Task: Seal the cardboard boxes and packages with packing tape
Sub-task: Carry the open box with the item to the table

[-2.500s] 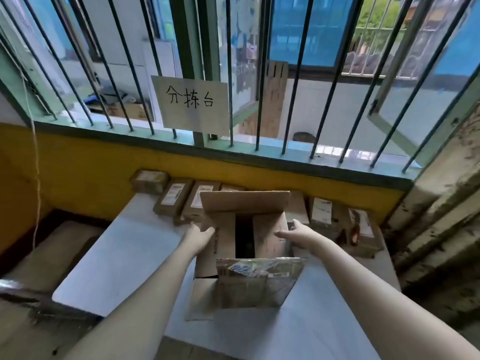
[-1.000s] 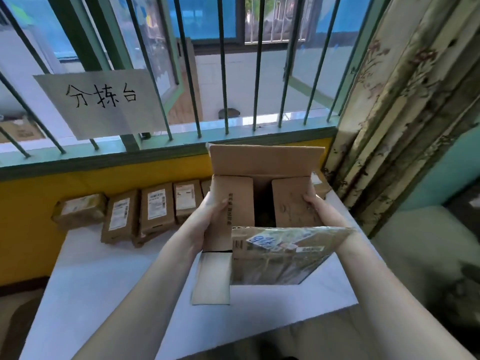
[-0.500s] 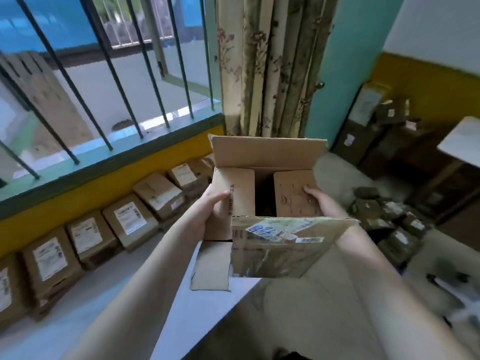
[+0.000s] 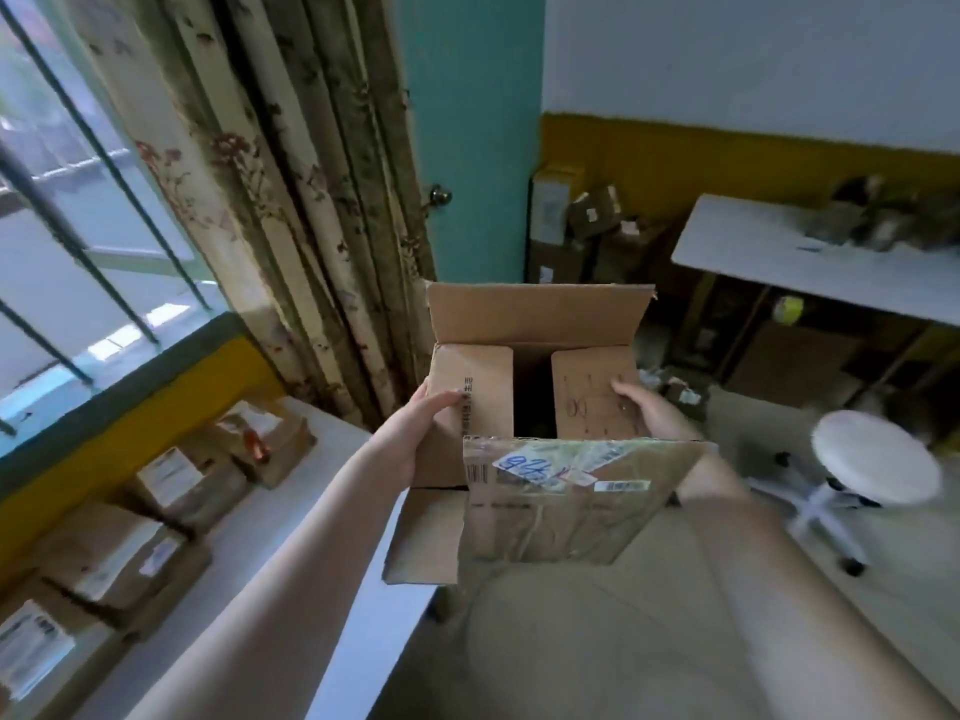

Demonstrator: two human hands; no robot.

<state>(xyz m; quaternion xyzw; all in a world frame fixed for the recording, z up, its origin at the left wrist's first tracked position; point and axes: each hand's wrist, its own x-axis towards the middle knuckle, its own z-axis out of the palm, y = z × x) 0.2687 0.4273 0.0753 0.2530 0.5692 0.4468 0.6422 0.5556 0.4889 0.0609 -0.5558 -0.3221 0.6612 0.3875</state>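
Between both hands, beside the table [image 4: 332, 439], the box [image 4: 561, 506] is held up in the air with its long flaps open. Left hand [image 4: 415, 428] grips the left wall, thumb on the left inner flap. Right hand [image 4: 649, 413] clasps the right side, fingers over the right inner flap. Best to pin the inner flaps flat and set the box down before closing the long flaps. Contents are lost in the dark gap, the right palm is hidden behind the near flap, no tape can be made out, and the far table [image 4: 753, 252] clutter is blurred.

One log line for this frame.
cardboard box: held up, top flaps open, unsealed | left hand: grips left side | right hand: grips right side
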